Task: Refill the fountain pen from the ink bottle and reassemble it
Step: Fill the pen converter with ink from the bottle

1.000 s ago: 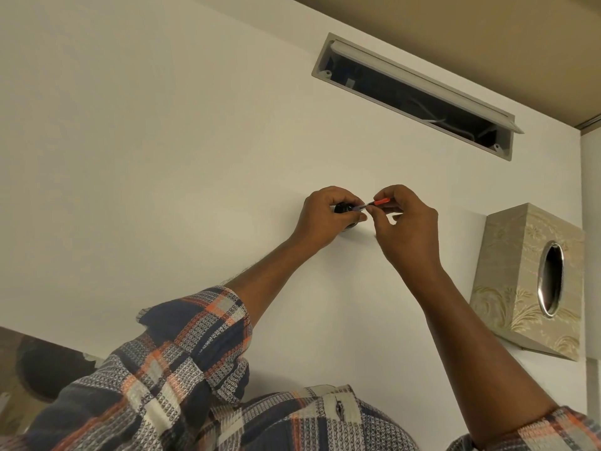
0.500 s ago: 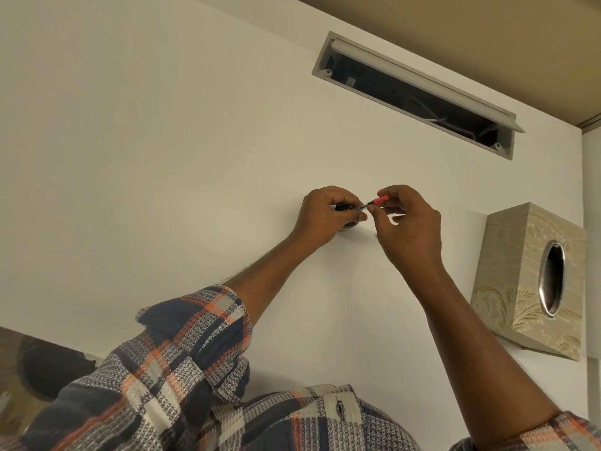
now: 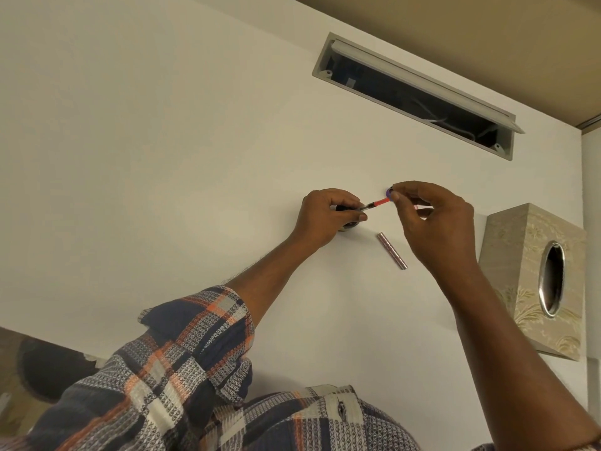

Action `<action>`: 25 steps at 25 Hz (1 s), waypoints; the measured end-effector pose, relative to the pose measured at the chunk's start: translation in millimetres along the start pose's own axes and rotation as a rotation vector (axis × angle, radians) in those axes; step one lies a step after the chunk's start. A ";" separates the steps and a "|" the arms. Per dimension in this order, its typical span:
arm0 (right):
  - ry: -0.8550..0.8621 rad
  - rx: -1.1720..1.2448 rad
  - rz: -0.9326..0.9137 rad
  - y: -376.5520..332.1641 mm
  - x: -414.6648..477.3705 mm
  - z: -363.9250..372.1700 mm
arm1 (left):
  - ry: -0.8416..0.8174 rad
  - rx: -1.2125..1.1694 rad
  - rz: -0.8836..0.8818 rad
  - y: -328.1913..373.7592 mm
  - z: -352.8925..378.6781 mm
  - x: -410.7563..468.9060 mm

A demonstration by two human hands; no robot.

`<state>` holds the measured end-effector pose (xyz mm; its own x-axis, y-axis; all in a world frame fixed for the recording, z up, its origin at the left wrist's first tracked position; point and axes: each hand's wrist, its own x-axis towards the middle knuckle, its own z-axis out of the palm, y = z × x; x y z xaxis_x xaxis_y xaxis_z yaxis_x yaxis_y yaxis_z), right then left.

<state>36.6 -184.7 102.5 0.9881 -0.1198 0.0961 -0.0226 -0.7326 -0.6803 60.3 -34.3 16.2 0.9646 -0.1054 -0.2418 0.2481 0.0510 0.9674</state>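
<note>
My left hand point(image 3: 328, 216) is wrapped around the dark ink bottle point(image 3: 348, 225), which is mostly hidden under the fingers. The pen's front section with its red converter point(image 3: 380, 202) sticks out of the bottle, slanting up to the right. My right hand point(image 3: 435, 222) pinches the purple knob point(image 3: 389, 192) at the converter's far end between thumb and forefinger. The pinkish metallic pen barrel point(image 3: 392, 250) lies loose on the white table point(image 3: 195, 157), just below and between my hands.
A patterned beige tissue box point(image 3: 520, 271) with an oval metal opening stands at the right. A grey cable slot point(image 3: 413, 92) with its lid open sits in the table farther back. My plaid sleeves fill the lower frame.
My right hand has slid up and to the right along the converter to its end. More of the red converter shows, and the barrel on the table is uncovered.
</note>
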 end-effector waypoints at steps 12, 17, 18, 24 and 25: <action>-0.036 -0.085 -0.090 0.6 -2.8 13.2 | 0.004 0.007 -0.002 0.4 0.5 1.4; -0.022 -0.110 -0.107 -0.9 -2.9 13.7 | 0.001 0.002 0.001 0.7 -0.3 0.7; -0.016 -0.116 -0.111 -1.4 -3.6 13.9 | 0.001 0.005 0.005 0.3 -0.3 0.9; -0.016 -0.111 -0.096 0.1 -4.0 15.9 | -0.002 0.006 0.003 0.0 -0.9 1.0; -0.026 -0.106 -0.095 0.3 -3.7 15.6 | -0.006 0.008 0.003 0.0 -1.2 1.2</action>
<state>35.3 -174.1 90.6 0.9902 -0.0305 0.1365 0.0562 -0.8066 -0.5884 61.6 -33.3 15.9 0.9648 -0.1107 -0.2384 0.2444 0.0431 0.9687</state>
